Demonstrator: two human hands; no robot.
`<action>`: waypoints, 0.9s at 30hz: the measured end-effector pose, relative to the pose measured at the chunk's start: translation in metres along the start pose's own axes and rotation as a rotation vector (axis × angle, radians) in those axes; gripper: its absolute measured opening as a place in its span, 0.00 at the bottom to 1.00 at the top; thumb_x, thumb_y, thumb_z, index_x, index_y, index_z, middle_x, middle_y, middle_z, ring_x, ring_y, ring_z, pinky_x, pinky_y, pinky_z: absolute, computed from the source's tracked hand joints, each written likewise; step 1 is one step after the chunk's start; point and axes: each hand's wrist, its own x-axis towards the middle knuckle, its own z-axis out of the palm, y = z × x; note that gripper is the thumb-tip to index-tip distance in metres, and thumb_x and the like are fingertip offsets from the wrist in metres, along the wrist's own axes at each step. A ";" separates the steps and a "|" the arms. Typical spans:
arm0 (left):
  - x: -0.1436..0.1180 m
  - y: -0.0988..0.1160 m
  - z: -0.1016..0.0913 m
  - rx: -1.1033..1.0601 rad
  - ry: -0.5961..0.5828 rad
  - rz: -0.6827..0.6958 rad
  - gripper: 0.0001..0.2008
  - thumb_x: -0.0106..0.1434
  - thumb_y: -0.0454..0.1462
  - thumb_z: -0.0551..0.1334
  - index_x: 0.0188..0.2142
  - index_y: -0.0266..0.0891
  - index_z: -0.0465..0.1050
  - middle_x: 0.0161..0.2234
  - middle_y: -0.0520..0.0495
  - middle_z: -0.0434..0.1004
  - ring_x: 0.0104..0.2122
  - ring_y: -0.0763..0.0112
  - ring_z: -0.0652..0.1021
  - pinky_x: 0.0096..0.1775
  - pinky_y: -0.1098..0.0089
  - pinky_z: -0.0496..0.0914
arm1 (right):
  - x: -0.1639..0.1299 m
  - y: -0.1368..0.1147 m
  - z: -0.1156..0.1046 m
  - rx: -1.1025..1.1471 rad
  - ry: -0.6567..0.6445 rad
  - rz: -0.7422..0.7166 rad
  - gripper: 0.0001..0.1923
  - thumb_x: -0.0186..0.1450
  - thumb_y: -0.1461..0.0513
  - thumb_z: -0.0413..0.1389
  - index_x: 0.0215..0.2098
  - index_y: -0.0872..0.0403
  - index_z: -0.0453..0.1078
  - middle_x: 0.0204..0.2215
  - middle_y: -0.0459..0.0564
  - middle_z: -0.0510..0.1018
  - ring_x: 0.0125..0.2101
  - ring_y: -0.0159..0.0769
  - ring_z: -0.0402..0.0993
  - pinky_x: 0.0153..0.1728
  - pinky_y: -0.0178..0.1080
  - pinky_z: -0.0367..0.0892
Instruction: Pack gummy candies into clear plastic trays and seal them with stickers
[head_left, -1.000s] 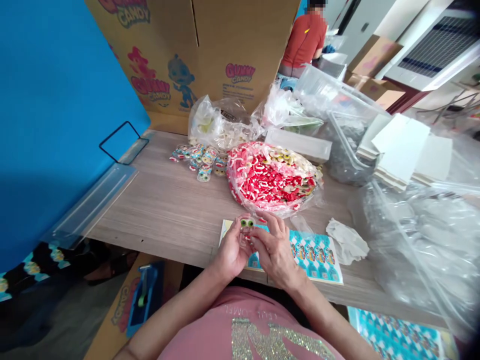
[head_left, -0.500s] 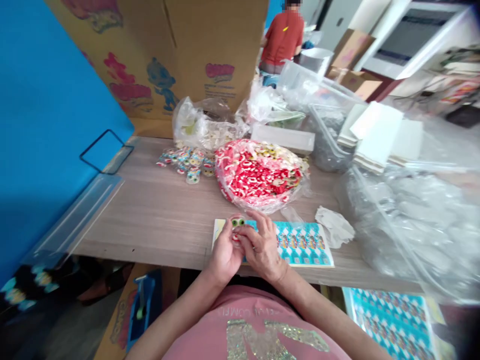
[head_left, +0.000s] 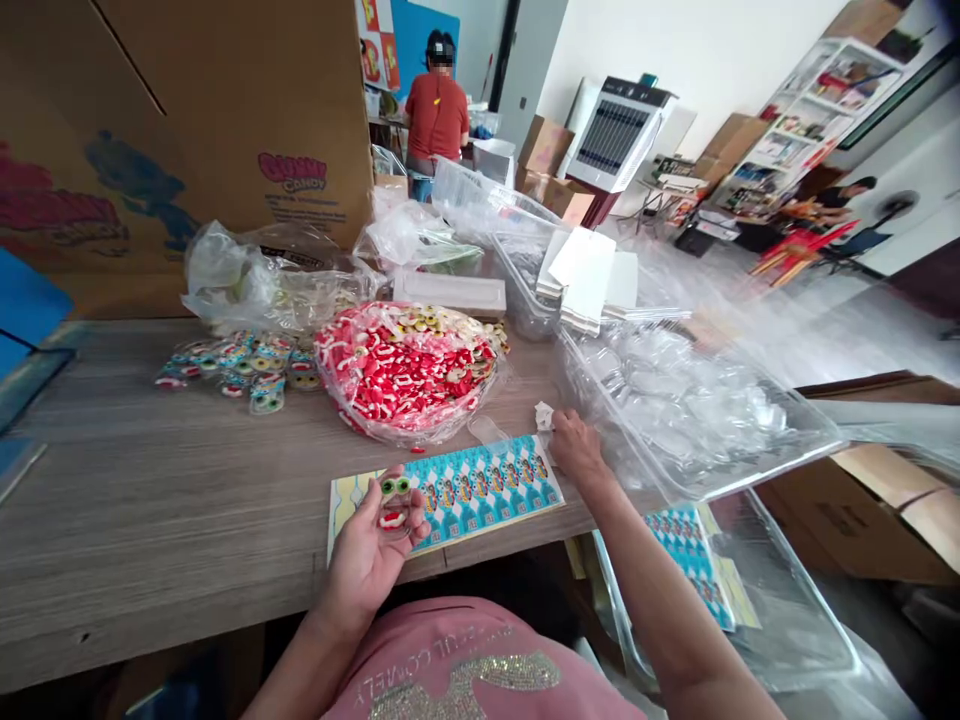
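Note:
In my left hand (head_left: 367, 560) is a small clear plastic case (head_left: 394, 505) with two green gummy eyes at its top and a red-and-white gummy mouth below. My fingers curl round its edges. Farther right, my right hand (head_left: 576, 448) is closed on a crumpled white tissue (head_left: 544, 416) beside a clear bin. A blue printed sticker sheet (head_left: 480, 492) lies between the hands at the table's front. Behind it rests an open plastic bag of red-and-white gummies (head_left: 412, 372), with a clear plastic lid (head_left: 487, 430) by its front right.
Several filled, stickered cases (head_left: 232, 365) are heaped left of the bag. A large cardboard box (head_left: 225, 120) stands behind. On the right are a clear bin of empty cases (head_left: 660, 390) and stacked white cards (head_left: 585, 275). A person in red (head_left: 437, 115) sits farther back.
My view has swung right. My right hand has left the case and reached right to the tissue, closing on it. My left hand keeps the case, now with eyes and mouth uncovered.

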 end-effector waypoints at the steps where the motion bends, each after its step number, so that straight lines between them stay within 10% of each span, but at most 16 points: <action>1: 0.000 -0.001 0.002 0.006 -0.008 -0.003 0.12 0.71 0.37 0.53 0.47 0.37 0.72 0.30 0.40 0.77 0.23 0.67 0.74 0.27 0.65 0.72 | 0.002 0.000 0.002 0.007 0.013 0.003 0.18 0.65 0.71 0.46 0.47 0.57 0.72 0.44 0.59 0.76 0.39 0.41 0.78 0.36 0.38 0.66; 10: -0.008 0.014 -0.004 0.097 0.079 0.053 0.11 0.70 0.34 0.51 0.45 0.37 0.72 0.30 0.39 0.77 0.23 0.68 0.75 0.27 0.66 0.72 | -0.010 -0.019 -0.014 0.113 0.224 0.020 0.18 0.73 0.60 0.45 0.55 0.52 0.69 0.52 0.58 0.72 0.40 0.41 0.76 0.35 0.39 0.67; 20: -0.016 0.008 0.006 0.110 0.027 0.081 0.11 0.71 0.35 0.51 0.46 0.37 0.71 0.29 0.40 0.77 0.22 0.67 0.74 0.26 0.66 0.71 | 0.056 -0.055 -0.034 0.265 0.180 -0.224 0.11 0.67 0.70 0.50 0.37 0.63 0.76 0.41 0.58 0.77 0.44 0.36 0.72 0.44 0.34 0.63; 27: -0.009 0.018 -0.002 0.023 0.039 0.040 0.09 0.70 0.39 0.56 0.46 0.38 0.69 0.33 0.38 0.79 0.24 0.68 0.76 0.27 0.68 0.71 | -0.018 -0.032 -0.024 0.683 0.474 -0.369 0.09 0.69 0.64 0.47 0.32 0.53 0.66 0.31 0.50 0.73 0.34 0.37 0.71 0.39 0.38 0.66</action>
